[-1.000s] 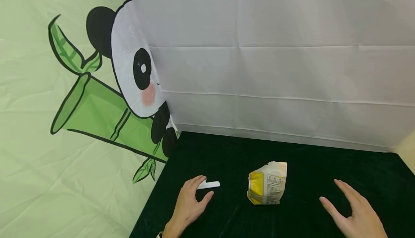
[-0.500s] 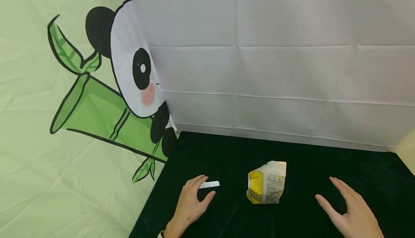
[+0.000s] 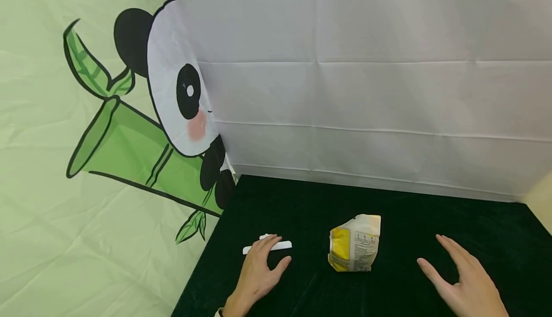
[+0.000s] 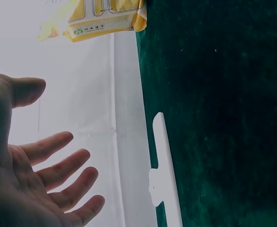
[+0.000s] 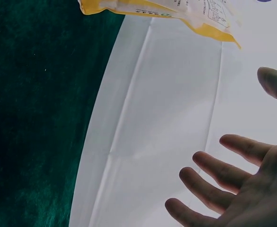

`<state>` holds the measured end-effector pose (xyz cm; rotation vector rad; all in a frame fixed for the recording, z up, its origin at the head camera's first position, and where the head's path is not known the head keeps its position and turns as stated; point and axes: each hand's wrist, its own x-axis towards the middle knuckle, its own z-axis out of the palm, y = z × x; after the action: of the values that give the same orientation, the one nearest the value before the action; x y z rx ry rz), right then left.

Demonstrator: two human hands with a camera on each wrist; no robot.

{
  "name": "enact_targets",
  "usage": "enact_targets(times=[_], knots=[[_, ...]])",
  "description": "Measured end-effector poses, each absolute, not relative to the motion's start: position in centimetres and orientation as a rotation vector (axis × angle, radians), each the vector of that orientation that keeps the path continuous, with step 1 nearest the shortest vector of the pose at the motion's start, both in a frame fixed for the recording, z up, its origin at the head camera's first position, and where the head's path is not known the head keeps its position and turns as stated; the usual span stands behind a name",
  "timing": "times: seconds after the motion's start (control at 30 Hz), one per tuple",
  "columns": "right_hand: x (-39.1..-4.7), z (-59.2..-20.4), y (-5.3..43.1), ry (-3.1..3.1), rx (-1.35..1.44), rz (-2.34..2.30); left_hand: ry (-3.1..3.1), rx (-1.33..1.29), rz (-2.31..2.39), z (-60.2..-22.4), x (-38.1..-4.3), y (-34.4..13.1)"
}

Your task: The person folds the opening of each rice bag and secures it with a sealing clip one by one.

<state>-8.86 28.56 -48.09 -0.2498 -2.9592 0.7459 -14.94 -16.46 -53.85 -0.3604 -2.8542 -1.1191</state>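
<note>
The white clip [image 3: 282,245] lies on the dark green cloth [image 3: 388,298] that covers the table, towards the person's left, with a small tab jutting from its far side. In the head view the left hand [image 3: 260,271] covers part of the clip's middle, but the left wrist view shows a gap between the fingertips and the clip. That hand is spread, its fingers slightly bent and separate, with the thumb held well away from them.

A yellow and white bag [image 3: 354,245] stands between the two hands, touched by neither. Its upper left edge slants, and its front carries a yellow panel and a block of print (too small to read).

The right hand [image 3: 467,281] is to the right of the bag and apart from it, likewise spread, with gaps between its fingers and the thumb wide of them.

Behind the table hangs a creased white sheet [image 3: 366,94]; at the left a pale green sheet [image 3: 34,221] bears a cartoon panda [image 3: 166,82] and a bamboo stem [image 3: 129,139].
</note>
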Motion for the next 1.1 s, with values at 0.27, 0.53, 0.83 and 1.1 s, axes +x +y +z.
enact_targets(times=[0.27,0.53,0.83,1.1], knots=[[-8.80,-48.00,28.23,-2.932,-0.237,0.754,-2.857,-0.367,-1.133,-53.99,-14.94,-16.15],[-8.93,-47.88,28.14,-2.961,-0.236,0.766,-2.862,-0.385,-1.143,-53.79,-14.87,-15.99],[-9.03,-47.77,28.14,-2.978,-0.218,0.792,-2.858,-0.387,-1.159,-53.64,-14.93,-15.83],[-9.10,-47.53,27.65,-2.962,-0.180,0.808,-2.871,-0.379,-1.143,-53.64,-14.98,-15.49]])
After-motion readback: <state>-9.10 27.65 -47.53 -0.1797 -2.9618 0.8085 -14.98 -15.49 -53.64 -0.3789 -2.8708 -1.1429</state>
